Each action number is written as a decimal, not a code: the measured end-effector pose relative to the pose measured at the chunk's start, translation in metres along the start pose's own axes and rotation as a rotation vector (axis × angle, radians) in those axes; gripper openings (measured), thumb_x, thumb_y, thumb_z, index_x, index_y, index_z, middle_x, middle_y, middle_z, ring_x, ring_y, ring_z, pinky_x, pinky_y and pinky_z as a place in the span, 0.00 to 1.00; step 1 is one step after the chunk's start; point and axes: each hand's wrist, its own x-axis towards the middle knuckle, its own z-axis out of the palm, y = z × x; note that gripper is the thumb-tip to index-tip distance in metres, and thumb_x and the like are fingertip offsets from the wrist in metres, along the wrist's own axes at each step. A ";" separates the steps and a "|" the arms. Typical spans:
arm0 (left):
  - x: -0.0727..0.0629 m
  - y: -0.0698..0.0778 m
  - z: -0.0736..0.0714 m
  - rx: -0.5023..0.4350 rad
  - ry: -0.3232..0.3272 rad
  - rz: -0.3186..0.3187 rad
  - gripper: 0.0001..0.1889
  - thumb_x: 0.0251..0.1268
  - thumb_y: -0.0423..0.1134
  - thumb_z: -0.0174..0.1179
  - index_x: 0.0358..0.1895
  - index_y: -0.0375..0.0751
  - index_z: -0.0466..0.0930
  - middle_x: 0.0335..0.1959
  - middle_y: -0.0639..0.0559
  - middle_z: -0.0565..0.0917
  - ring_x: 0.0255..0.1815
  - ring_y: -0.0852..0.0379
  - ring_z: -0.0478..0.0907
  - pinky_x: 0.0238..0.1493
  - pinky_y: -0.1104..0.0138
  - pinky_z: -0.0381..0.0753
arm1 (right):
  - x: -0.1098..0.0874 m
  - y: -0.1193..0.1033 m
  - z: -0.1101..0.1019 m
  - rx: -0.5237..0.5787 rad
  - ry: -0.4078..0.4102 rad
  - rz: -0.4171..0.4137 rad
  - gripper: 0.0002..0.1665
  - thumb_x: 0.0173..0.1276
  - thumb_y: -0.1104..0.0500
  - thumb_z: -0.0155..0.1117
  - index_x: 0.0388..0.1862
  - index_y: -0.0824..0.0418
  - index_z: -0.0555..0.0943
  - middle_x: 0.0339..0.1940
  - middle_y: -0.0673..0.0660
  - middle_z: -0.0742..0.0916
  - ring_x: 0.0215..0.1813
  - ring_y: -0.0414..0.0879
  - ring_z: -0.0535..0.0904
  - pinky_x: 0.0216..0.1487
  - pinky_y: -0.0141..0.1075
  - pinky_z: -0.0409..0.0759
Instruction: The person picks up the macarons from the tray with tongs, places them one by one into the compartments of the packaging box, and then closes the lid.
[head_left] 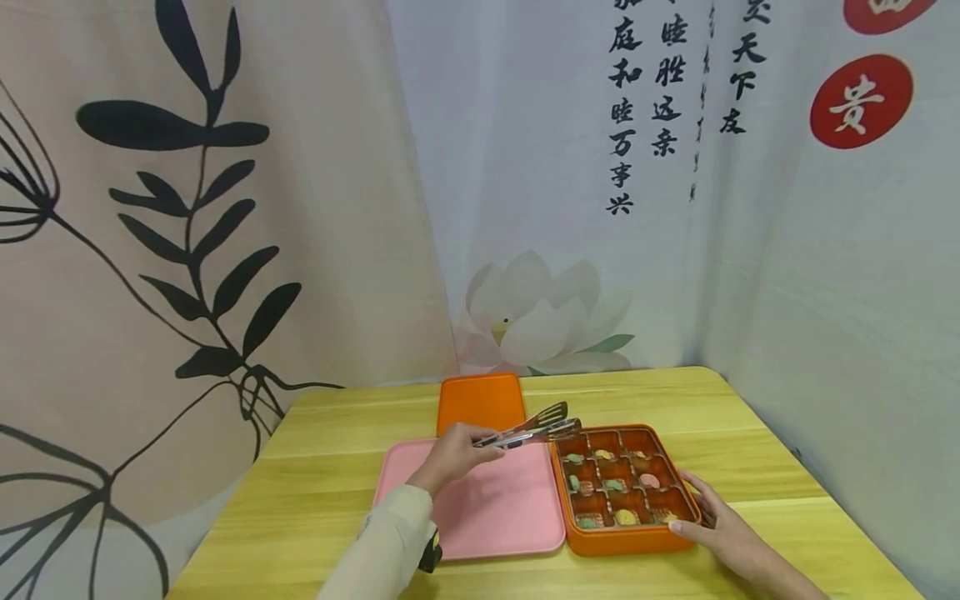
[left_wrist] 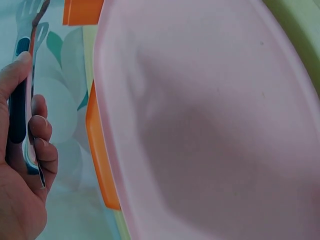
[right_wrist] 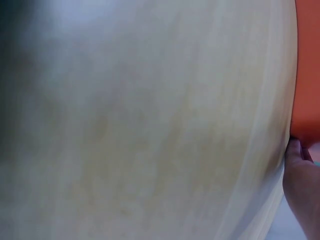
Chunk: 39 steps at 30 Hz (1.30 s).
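In the head view my left hand point(head_left: 456, 457) holds metal food tongs point(head_left: 534, 429) above the pink tray point(head_left: 495, 508). In the left wrist view, the thumb and curled fingers grip the tongs' dark-edged handle point(left_wrist: 19, 110). To the tray's right stands an orange box point(head_left: 622, 542) with a clear divided insert. Small green, yellow and pink pieces, perhaps sweets, lie in its compartments, among them a pink piece point(head_left: 648, 481). My right hand point(head_left: 723, 525) grips the box's near right corner, thumb on the rim and fingers along the side. In the right wrist view much of this hand is out of frame.
An orange lid or shallow tray point(head_left: 480, 400) lies behind the pink tray. Everything stands on a yellow wood-grain table point(head_left: 300, 500). A printed cloth point(head_left: 360, 208) with plants and writing hangs behind the table and along its right side.
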 end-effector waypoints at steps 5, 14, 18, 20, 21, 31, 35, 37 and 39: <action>-0.005 -0.011 -0.011 -0.008 0.075 -0.002 0.15 0.59 0.46 0.72 0.48 0.46 0.88 0.42 0.54 0.87 0.35 0.59 0.77 0.34 0.66 0.77 | -0.001 -0.002 0.001 -0.006 0.020 0.034 0.51 0.73 0.54 0.62 0.80 0.61 0.39 0.71 0.81 0.60 0.69 0.73 0.63 0.59 0.56 0.73; -0.018 -0.031 -0.042 -0.038 0.214 -0.094 0.13 0.61 0.39 0.69 0.49 0.43 0.87 0.32 0.53 0.84 0.27 0.57 0.71 0.29 0.66 0.72 | -0.001 0.000 0.001 -0.003 0.014 0.071 0.50 0.75 0.54 0.60 0.80 0.63 0.39 0.71 0.81 0.61 0.68 0.71 0.65 0.59 0.56 0.73; -0.025 -0.042 -0.058 -0.068 0.284 -0.174 0.18 0.62 0.35 0.66 0.55 0.38 0.84 0.36 0.48 0.85 0.29 0.56 0.73 0.30 0.66 0.74 | 0.000 0.002 0.000 0.001 0.005 0.064 0.50 0.75 0.54 0.59 0.80 0.63 0.38 0.71 0.81 0.60 0.68 0.71 0.65 0.59 0.56 0.73; -0.029 -0.048 -0.066 -0.087 0.319 -0.215 0.20 0.63 0.34 0.66 0.59 0.34 0.81 0.38 0.46 0.85 0.30 0.55 0.74 0.31 0.66 0.75 | 0.001 0.003 -0.001 0.008 -0.003 0.056 0.50 0.76 0.54 0.58 0.80 0.64 0.37 0.71 0.81 0.60 0.68 0.71 0.65 0.59 0.56 0.73; -0.032 -0.051 -0.071 -0.094 0.337 -0.231 0.21 0.63 0.34 0.65 0.59 0.33 0.80 0.39 0.45 0.85 0.31 0.55 0.74 0.31 0.66 0.75 | 0.001 0.004 -0.001 0.010 -0.007 0.053 0.50 0.76 0.55 0.58 0.80 0.64 0.37 0.71 0.81 0.60 0.68 0.70 0.65 0.59 0.56 0.73; -0.064 -0.090 -0.117 -0.040 0.488 -0.317 0.21 0.65 0.42 0.66 0.54 0.29 0.81 0.32 0.44 0.84 0.26 0.54 0.77 0.22 0.67 0.71 | 0.001 0.005 0.001 0.017 0.002 0.042 0.50 0.75 0.55 0.59 0.80 0.64 0.37 0.72 0.82 0.58 0.68 0.71 0.65 0.60 0.57 0.72; -0.078 -0.106 -0.133 0.009 0.546 -0.345 0.21 0.65 0.42 0.66 0.53 0.28 0.81 0.33 0.41 0.85 0.25 0.56 0.76 0.21 0.67 0.70 | 0.000 0.004 0.002 0.015 0.006 0.032 0.51 0.75 0.55 0.59 0.80 0.64 0.38 0.72 0.82 0.57 0.69 0.72 0.64 0.60 0.57 0.72; -0.086 -0.113 -0.140 0.032 0.578 -0.365 0.20 0.65 0.42 0.66 0.53 0.29 0.82 0.33 0.41 0.85 0.26 0.57 0.76 0.22 0.67 0.71 | 0.000 0.004 0.002 0.010 0.010 0.030 0.51 0.74 0.55 0.60 0.80 0.64 0.38 0.72 0.82 0.57 0.69 0.72 0.63 0.60 0.56 0.73; -0.094 -0.119 -0.147 0.056 0.605 -0.379 0.19 0.64 0.41 0.66 0.52 0.29 0.83 0.33 0.40 0.85 0.26 0.56 0.76 0.23 0.67 0.72 | 0.000 0.004 0.002 0.007 0.010 0.026 0.51 0.74 0.55 0.60 0.80 0.64 0.38 0.72 0.83 0.57 0.69 0.73 0.63 0.60 0.57 0.73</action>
